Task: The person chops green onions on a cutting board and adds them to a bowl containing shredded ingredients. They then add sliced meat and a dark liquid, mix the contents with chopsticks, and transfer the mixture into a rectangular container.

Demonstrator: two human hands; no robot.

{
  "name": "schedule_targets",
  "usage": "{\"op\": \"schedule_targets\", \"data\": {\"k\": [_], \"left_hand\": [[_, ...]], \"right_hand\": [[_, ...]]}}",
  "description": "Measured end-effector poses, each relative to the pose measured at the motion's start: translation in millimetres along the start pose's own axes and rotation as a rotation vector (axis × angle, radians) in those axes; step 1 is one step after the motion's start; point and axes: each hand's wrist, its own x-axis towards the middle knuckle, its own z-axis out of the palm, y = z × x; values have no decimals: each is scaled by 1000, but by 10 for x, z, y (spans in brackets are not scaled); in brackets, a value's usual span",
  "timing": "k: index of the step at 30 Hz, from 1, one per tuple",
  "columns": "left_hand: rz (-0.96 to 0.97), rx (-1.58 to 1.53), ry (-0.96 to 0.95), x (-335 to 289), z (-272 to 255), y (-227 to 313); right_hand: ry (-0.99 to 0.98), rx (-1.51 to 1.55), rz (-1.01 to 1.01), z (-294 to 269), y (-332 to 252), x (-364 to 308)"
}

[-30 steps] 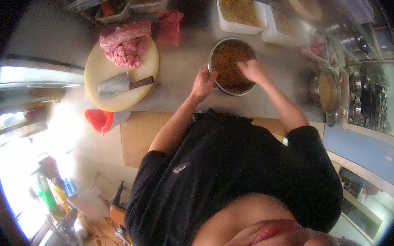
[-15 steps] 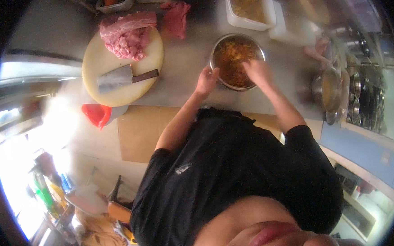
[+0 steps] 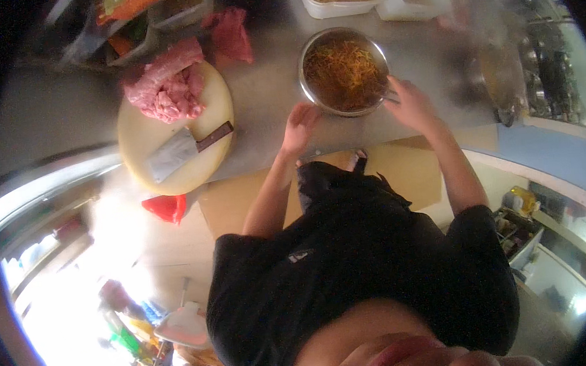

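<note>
A round metal bowl (image 3: 305,81) stands on the worktop in front of me, holding a mix of brownish-orange shreds (image 3: 348,72). At its lower left rim, my left hand (image 3: 299,126) has its fingers bent against the edge. On the lower right side, my right hand (image 3: 412,106) is closed around a thin, dark utensil (image 3: 391,97); its kind is unclear. To the left lies a round pale cutting board (image 3: 215,100). Raw pink meat (image 3: 170,86) covers its far part, and a cleaver (image 3: 176,154) with a brown handle rests nearer me.
Beyond the bowl stand a white tub (image 3: 339,8) of yellowish food and another white container (image 3: 414,8). A red cloth (image 3: 229,36) lies past the board. Containers with vegetables (image 3: 133,40) are at the far left. Something red (image 3: 166,208) shows below the board. Pots (image 3: 501,79) stand right.
My right hand has moved from inside the bowl to its lower right rim. My left hand stays by the rim, slightly lower. The whole view has shifted and turned slightly.
</note>
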Motion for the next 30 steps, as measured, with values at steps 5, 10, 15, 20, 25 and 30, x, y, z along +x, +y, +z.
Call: {"op": "schedule_targets", "data": {"k": [5,10,15,20,25,30], "left_hand": [[-233,346,283,-758,-50,-81],[-265,558,226,-1089,820,-812],[-285,1158,-109,-855,1980,-1859],[-548,1126,-447,-683,2516,-2820],[-666,1138,-553,-188,2911,-3592],[-473,1509,-792,-85,4923,-5263]], "right_hand": [[169,461,128,40,680,-1295],[33,470,402,628,1408,-2924],[67,698,550,987,1978,-4324],[-16,810,777,942,2902,-5411],[367,794,1076,1111,4136,-6514],[525,630,1506,1523,4741,-7926]]}}
